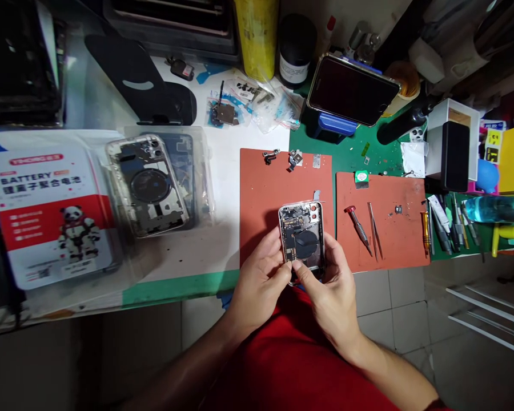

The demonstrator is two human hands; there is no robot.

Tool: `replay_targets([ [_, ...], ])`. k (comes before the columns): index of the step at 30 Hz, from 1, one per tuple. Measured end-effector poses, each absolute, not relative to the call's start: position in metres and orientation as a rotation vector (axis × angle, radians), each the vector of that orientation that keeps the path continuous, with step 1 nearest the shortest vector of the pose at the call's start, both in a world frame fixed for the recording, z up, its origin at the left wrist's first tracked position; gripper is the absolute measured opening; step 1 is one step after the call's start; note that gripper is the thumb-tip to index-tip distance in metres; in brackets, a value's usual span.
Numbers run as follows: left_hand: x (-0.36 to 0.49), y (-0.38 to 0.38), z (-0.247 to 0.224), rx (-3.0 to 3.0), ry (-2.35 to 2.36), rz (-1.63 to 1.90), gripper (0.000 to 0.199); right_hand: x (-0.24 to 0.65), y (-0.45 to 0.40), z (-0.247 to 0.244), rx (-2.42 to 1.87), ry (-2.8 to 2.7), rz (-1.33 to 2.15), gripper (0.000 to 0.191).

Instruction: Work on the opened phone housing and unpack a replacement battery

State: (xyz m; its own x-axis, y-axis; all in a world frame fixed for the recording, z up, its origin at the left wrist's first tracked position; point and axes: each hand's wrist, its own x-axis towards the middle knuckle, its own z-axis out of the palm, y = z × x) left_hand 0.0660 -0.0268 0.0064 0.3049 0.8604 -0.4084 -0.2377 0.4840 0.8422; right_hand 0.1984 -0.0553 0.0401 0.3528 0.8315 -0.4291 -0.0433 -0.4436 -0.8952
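Observation:
An opened phone housing (302,242) is held between both hands above the front edge of an orange-brown mat (261,182). Its inside faces up, with a round black coil, a board strip along the left and two camera holes at the top right. My left hand (259,279) wraps the left side, thumb pressing near the lower part. My right hand (332,291) grips the right side, its thumb tip beside the left one over the lower inside. Whatever lies beneath the thumbs is hidden. Small loose phone parts (296,158) lie at the mat's top.
A second mat (383,217) carries a red-capped screwdriver (358,229) and tweezers (375,231). Left are another phone housing (148,185) in a clear tray and a battery package (53,217). A phone on a stand (352,88) rises behind; several tools (449,222) lie right.

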Motion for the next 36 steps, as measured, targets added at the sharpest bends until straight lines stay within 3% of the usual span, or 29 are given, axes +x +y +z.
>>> replay_targets([
  [16,0.070,-0.023,0.010,0.818,1.038,0.837,0.065,0.204,-0.057,0.040,-1.759,-0.785,1.199,0.058],
  [36,0.065,-0.017,0.006,0.687,0.872,0.800,0.077,0.209,-0.047,0.048,-1.751,-0.776,1.255,0.054],
])
